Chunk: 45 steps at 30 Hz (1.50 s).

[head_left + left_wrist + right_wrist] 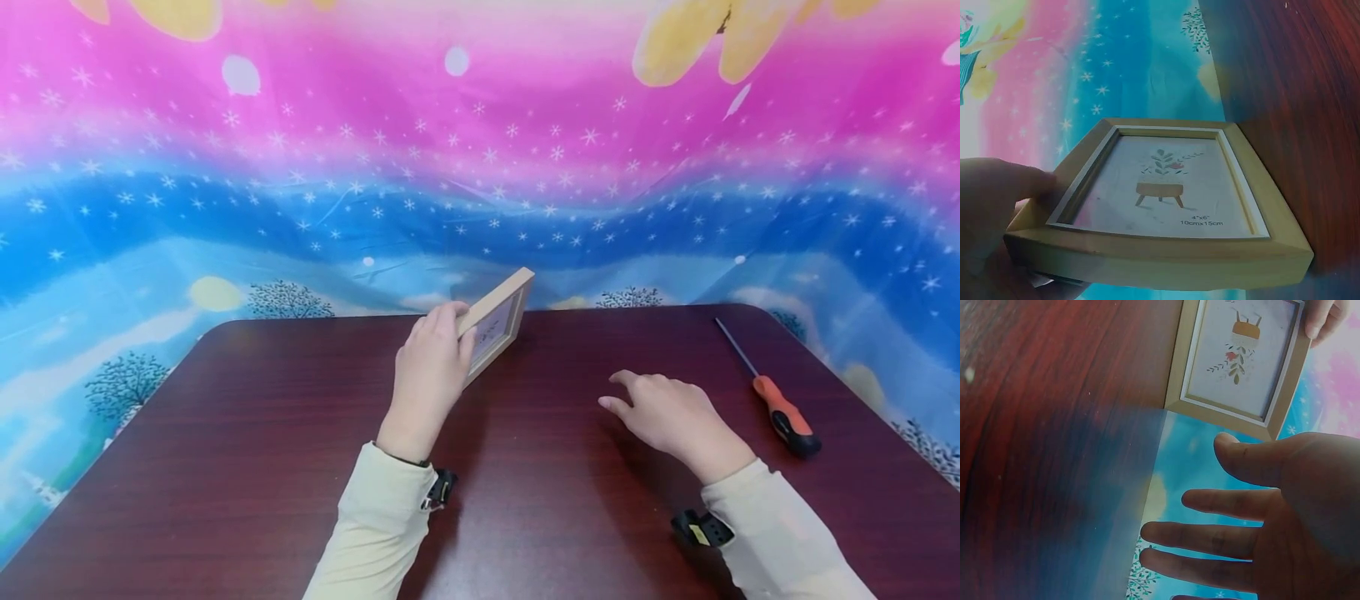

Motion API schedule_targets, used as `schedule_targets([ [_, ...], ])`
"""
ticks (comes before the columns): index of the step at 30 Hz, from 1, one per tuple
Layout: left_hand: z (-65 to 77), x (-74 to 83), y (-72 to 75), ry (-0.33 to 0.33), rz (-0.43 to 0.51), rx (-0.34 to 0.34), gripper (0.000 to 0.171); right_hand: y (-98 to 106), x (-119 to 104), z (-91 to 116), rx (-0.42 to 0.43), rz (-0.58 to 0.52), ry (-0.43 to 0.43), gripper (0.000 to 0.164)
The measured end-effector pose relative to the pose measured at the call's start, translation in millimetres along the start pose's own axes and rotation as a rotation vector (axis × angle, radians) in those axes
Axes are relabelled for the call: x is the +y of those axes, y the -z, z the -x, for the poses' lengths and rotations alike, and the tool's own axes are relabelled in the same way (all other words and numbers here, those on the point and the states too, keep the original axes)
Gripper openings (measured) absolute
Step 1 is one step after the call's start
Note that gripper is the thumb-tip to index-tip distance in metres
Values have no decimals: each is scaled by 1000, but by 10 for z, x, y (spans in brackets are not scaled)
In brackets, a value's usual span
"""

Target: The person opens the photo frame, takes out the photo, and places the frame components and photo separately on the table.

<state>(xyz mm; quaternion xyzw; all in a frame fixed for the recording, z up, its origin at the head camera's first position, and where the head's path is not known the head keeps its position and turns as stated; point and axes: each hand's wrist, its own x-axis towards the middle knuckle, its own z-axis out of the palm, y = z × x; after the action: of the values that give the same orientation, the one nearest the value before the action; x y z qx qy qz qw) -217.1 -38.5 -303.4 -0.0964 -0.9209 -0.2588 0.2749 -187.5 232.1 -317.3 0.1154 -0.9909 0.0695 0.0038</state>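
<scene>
A light wooden picture frame (495,304) stands on edge, tilted, near the middle of the table. My left hand (431,358) grips its near upper side, with the thumb on the front border in the left wrist view. Behind the glass is a print (1160,187) of a potted plant marked 4"x6". Apart from the frame, my right hand (671,417) hovers over the table on the right; its fingers (1210,540) are extended and hold nothing in the right wrist view. Right of that hand lies a screwdriver (783,412) with an orange and black handle.
The dark reddish-brown wooden table (225,467) ends at a back edge against a pink and blue patterned cloth (420,167). The screwdriver's shaft points toward that back edge. Black straps (701,529) sit around both wrists.
</scene>
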Motion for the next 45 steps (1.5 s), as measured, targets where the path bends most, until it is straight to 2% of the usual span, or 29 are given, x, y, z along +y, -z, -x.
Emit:
schedule_targets([
  [10, 12, 142, 58, 16, -23, -152, 35, 11, 1, -1, 4, 0, 7, 46],
  [22, 84, 265, 66, -22, -81, -294, 24, -4, -5, -3, -4, -4, 7, 46],
  [25, 121, 279, 31, -76, -124, -293, 14, -5, -5, 0, -1, -8, 12, 46],
  [28, 165, 285, -28, -168, -182, -251, 5, -3, -7, 1, 0, -8, 12, 46],
  [30, 196, 288, -71, -222, -219, -220, 10, 0, -9, -1, 1, -5, 11, 46],
  [33, 235, 296, -140, -265, -256, -196, 16, 3, -11, 0, 1, -7, 9, 46],
  [38, 284, 335, -228, -249, -283, -223, 13, 12, -20, -1, -3, -12, 5, 47],
  [45, 349, 414, -329, -210, -389, -338, 14, 15, -20, 8, -9, -14, 4, 47],
])
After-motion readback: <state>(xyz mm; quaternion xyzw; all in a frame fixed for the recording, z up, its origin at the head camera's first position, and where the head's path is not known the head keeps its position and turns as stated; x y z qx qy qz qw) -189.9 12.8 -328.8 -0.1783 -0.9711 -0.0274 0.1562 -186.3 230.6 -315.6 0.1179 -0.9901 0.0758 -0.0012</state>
